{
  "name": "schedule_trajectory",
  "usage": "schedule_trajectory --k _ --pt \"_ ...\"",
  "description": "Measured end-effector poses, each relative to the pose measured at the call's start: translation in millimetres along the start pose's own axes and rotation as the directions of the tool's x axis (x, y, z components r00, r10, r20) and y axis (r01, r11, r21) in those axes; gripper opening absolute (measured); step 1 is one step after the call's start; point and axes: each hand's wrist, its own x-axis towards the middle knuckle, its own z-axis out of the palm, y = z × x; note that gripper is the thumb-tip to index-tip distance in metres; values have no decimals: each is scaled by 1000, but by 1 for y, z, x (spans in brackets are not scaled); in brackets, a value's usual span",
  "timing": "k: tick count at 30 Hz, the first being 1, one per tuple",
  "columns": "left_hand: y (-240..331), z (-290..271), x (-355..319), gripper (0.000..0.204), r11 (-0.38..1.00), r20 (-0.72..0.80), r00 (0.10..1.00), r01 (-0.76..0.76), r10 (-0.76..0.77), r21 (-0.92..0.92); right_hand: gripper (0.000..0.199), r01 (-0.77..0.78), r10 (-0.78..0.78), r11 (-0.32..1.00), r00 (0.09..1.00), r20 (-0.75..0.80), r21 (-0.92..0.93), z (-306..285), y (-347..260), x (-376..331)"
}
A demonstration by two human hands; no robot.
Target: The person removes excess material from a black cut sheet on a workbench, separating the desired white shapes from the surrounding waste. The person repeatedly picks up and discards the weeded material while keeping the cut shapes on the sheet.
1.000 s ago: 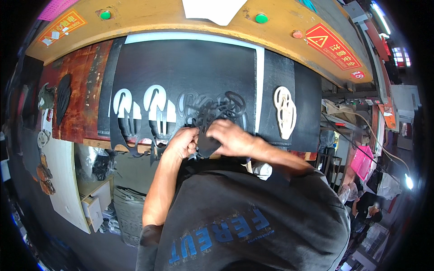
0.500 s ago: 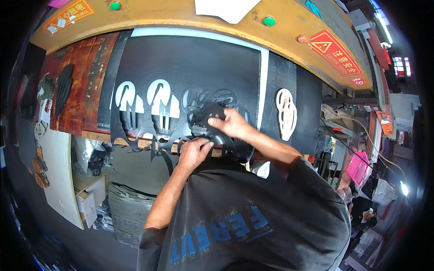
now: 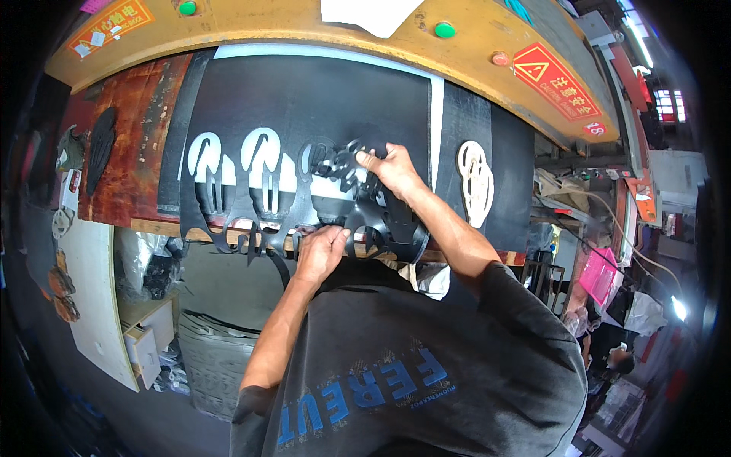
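Observation:
A large black sheet (image 3: pixel 304 95) lies on the bench, with white showing through the shaped cut-outs (image 3: pixel 260 150) along its near part. My left hand (image 3: pixel 320 254) is closed with its fingers pressed on the thin strip at the sheet's near edge. Farther off and to the right, my right hand (image 3: pixel 394 169) is closed on a black cut-out piece (image 3: pixel 344 166), its thumb lying on top. The piece has several openings and is partly blurred. Beneath that hand the sheet's leftover web is lifted and curled, and its exact edges are hard to make out.
A pale looped cutting die (image 3: pixel 475 184) rests on the black board to the right. Dark shaped pieces (image 3: pixel 100 148) lie on the reddish board at left. A yellow machine beam (image 3: pixel 266 30) with green and red buttons spans the far side. A white drawer unit (image 3: pixel 142 354) stands lower left.
My right hand has moved away from me and slightly right with the black piece, apart from my left hand. More white shows in the sheet there. My left hand shifted only slightly.

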Motion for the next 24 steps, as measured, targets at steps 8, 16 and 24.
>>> schedule_trajectory --k 8,16,24 --pt "0 -2 2 31 998 28 999 -38 37 54 13 26 -18 998 991 -129 58 -4 -5 14" --pt "-9 -3 2 28 996 42 996 -82 80 32 12 -51 79 989 974 -211 136 -14 -22 39" --pt "-15 -6 -14 24 973 141 967 -221 211 63 34 454 -523 845 811 -263 -281 -152 -209 63"
